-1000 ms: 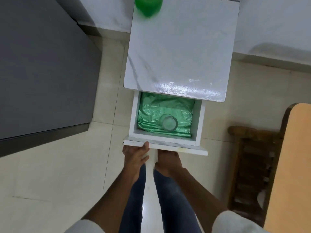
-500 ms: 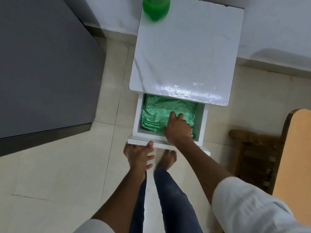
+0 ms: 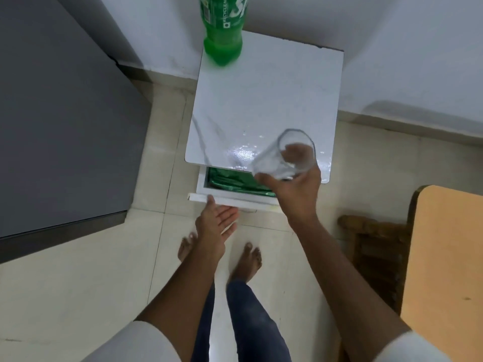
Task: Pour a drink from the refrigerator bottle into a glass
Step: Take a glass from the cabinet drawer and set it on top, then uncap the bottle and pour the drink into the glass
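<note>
A green plastic soda bottle (image 3: 223,27) stands upright at the back left corner of the white marble-topped side table (image 3: 266,100). My right hand (image 3: 295,194) grips an empty clear glass (image 3: 283,156), tilted with its mouth toward me, over the table's front right edge. Below the top, the white drawer (image 3: 230,198) is partly out, lined with green foil (image 3: 235,182). My left hand (image 3: 217,223) is open, fingertips touching the drawer's front panel.
A dark grey refrigerator (image 3: 60,113) fills the left side. A wooden chair (image 3: 376,246) and an orange tabletop (image 3: 444,270) stand at the right. White wall runs behind the side table. My bare feet are on the pale tiled floor (image 3: 78,283).
My right hand reached into the drawer, took the glass and lifted it above the table's front edge. My left hand opened against the drawer front, and the drawer slid partly in.
</note>
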